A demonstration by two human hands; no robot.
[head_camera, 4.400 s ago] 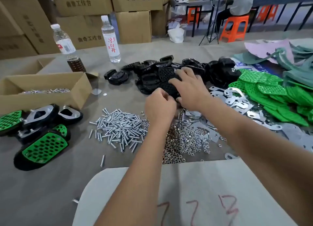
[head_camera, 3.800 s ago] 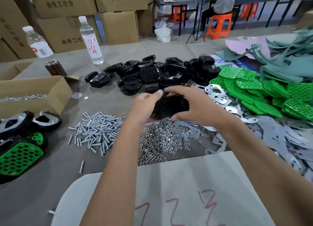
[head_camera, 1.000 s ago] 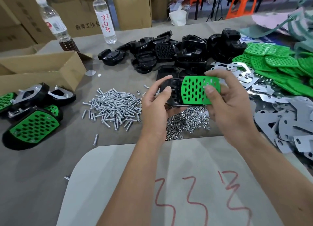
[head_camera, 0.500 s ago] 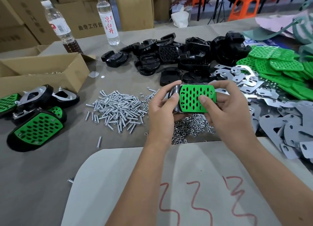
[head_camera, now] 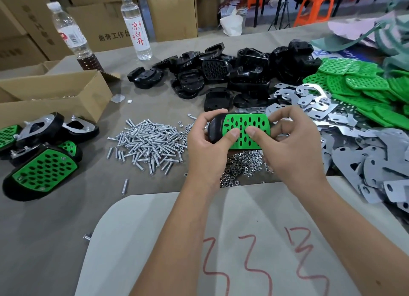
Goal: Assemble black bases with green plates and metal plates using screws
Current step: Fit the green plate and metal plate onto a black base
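Both hands hold one black base above the table, with a perforated green plate lying on its top face. My left hand grips the base's left end, thumb pressing on the plate. My right hand grips the right end, its thumb also on the plate. Loose screws lie in a pile left of my hands, and small nuts lie under them. A heap of black bases sits behind. Green plates and metal plates lie to the right.
Finished assemblies lie at the left edge beside an open cardboard box. Two bottles and stacked cartons stand at the back. A pale board with red marks lies under my forearms.
My hands have pulled the base and green plate closer together; the plate now sits squarely on the base and both thumbs press on it. The view shifted slightly.
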